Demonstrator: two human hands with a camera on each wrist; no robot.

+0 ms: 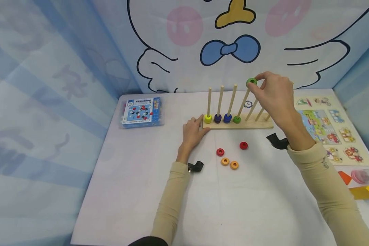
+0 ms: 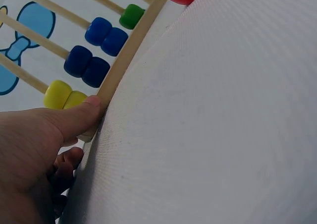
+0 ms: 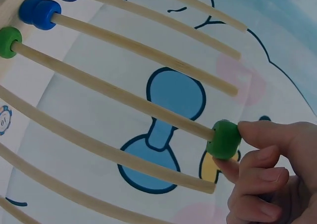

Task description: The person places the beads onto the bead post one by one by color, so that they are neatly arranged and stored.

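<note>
A wooden peg stand with a row of upright pegs stands on the table. Yellow beads, purple-blue beads and blue beads sit at the foot of its first pegs. One green bead is at the bottom of the fourth. My left hand holds the stand's left end, thumb along the front edge. Between thumb and index finger, my right hand pinches another green bead at the tip of that fourth peg. The remaining pegs to the right carry no beads.
Two red beads and two orange beads lie in front of the stand. A blue boxed set is at the back left. On the right are a picture board and a yellow block.
</note>
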